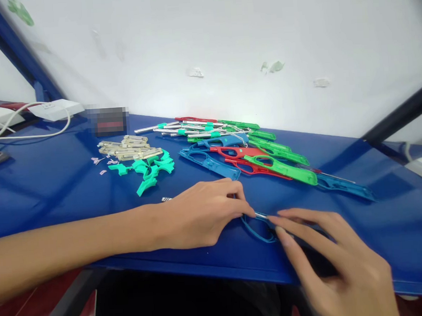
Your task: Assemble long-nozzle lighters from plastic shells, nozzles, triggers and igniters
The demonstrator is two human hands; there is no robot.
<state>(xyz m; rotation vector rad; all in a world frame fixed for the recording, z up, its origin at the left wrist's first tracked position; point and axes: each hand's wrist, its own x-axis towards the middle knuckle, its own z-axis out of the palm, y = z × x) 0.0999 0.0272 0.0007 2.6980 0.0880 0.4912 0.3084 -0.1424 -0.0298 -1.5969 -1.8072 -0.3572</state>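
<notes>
A blue plastic casing (255, 233) with a loop-shaped end lies near the table's front edge, between my two hands. A thin metal rod (261, 215) shows along its top. My left hand (207, 213) is closed, its thumb and fingertips pressed on the left part of the rod and casing. A striped metal end (166, 199) sticks out behind my left wrist. My right hand (331, 253) pinches the right part of the casing between thumb and index finger; its palm hides the rest of the piece.
Behind my hands, the blue table (73, 185) holds green casings (286, 170), red casings (237, 151), metal tubes (173, 131), turquoise pieces (146, 174) and clear beige parts (128, 148). White devices (58, 109) and cables sit at the left; a white wall stands behind.
</notes>
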